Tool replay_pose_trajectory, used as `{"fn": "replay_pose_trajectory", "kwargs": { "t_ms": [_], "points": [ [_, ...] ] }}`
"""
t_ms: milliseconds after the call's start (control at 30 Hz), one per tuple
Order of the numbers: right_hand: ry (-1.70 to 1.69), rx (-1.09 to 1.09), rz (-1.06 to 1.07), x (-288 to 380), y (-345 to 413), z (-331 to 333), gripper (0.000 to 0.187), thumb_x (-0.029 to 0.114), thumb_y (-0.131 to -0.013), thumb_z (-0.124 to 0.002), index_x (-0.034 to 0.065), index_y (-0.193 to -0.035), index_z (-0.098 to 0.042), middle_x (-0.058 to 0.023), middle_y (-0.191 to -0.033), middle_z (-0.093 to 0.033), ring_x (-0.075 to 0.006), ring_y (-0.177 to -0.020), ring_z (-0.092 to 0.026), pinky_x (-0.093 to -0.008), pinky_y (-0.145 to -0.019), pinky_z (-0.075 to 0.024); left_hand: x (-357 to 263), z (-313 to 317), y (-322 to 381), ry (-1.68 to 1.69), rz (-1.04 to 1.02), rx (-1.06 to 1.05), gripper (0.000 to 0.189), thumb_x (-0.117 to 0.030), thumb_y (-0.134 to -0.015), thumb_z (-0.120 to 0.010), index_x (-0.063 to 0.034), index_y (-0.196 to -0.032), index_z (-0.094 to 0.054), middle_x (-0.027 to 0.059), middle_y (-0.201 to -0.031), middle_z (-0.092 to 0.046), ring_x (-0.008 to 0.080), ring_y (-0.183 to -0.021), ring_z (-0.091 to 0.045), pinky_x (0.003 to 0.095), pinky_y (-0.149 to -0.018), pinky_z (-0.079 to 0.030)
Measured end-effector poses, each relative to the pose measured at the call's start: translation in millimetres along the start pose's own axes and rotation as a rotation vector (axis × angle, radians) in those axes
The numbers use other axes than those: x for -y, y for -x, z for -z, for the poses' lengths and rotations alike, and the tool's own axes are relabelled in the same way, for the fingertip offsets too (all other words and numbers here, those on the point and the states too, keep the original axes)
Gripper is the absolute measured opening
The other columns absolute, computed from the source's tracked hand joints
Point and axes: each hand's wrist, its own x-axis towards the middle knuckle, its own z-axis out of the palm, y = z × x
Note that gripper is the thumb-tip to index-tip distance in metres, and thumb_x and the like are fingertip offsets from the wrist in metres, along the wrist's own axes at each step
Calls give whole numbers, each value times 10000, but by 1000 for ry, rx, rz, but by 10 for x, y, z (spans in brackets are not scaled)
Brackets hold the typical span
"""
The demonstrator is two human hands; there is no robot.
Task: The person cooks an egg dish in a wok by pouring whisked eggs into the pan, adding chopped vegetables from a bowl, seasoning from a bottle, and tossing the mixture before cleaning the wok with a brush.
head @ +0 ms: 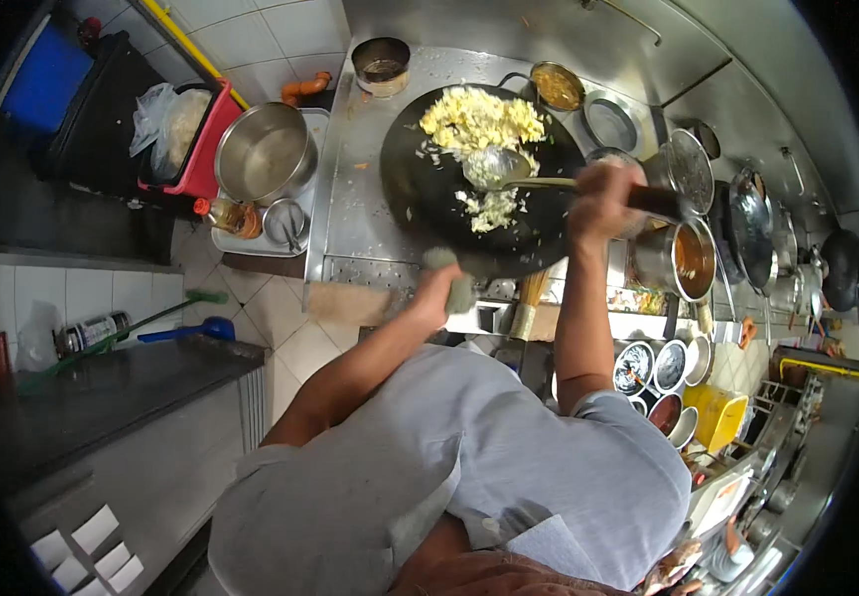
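Note:
My right hand (605, 197) grips the dark handle of a metal ladle (490, 168), and its bowl rests among the food in a big black wok (418, 186). Chopped pale yellow and white food (478, 119), which looks like scrambled egg with rice, is heaped at the wok's far side. A smaller clump (493, 211) lies nearer to me. At the wok's near edge, my left hand (435, 292) holds a greyish-green folded cloth (462, 295). Whether the cloth wraps a wok handle cannot be seen, as that spot is blurred.
Left of the steel stove top (351, 223) stand a large steel pot (266, 153) and an oil bottle (230, 217) on a tray. Pots of sauce (692, 261) and a small pan of food (557, 86) flank the wok's right. A bamboo brush (528, 302) hangs at the front edge.

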Motion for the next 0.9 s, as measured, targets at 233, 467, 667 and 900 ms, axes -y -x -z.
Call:
{"fn": "replay_pose_trajectory", "kwargs": {
  "t_ms": [233, 467, 667, 900],
  "points": [
    [79, 253, 65, -85, -266, -773, 351, 21, -880, -607, 112, -631, -379, 17, -546, -454, -70, -442, -404, -243, -420, -347, -470, 10, -906, 42, -40, 93, 54, -116, -807, -608, -80, -797, -569, 44, -674, -543, 204, -534, -571, 394, -479, -511],
    [385, 309, 143, -1207, -924, -571, 320, 31, -868, -624, 111, -638, -417, 56, -598, -418, -55, -505, -388, -238, -452, -292, -334, 15, -1033, 47, -37, 2, 39, -108, -818, -592, -84, -827, -563, 49, -675, -558, 206, -526, -573, 397, -474, -512],
    [146, 418, -17, -1211, -967, 58, 301, 62, -925, -574, 110, -678, -409, 52, -569, -388, -66, -464, -350, -256, -439, -287, -385, -5, -1120, 26, -52, 90, 90, -112, -839, -575, -103, -760, -534, 44, -646, -536, 200, -508, -551, 375, -443, -466],
    [141, 224, 35, -904, -577, 240, 270, 45, -906, -616, 98, -693, -459, 39, -588, -465, -57, -514, -431, -227, -470, -343, -444, -113, -943, 65, -72, -25, 114, -124, -833, -590, -81, -739, -542, 60, -644, -554, 197, -486, -535, 373, -436, -436]
  ]
}}
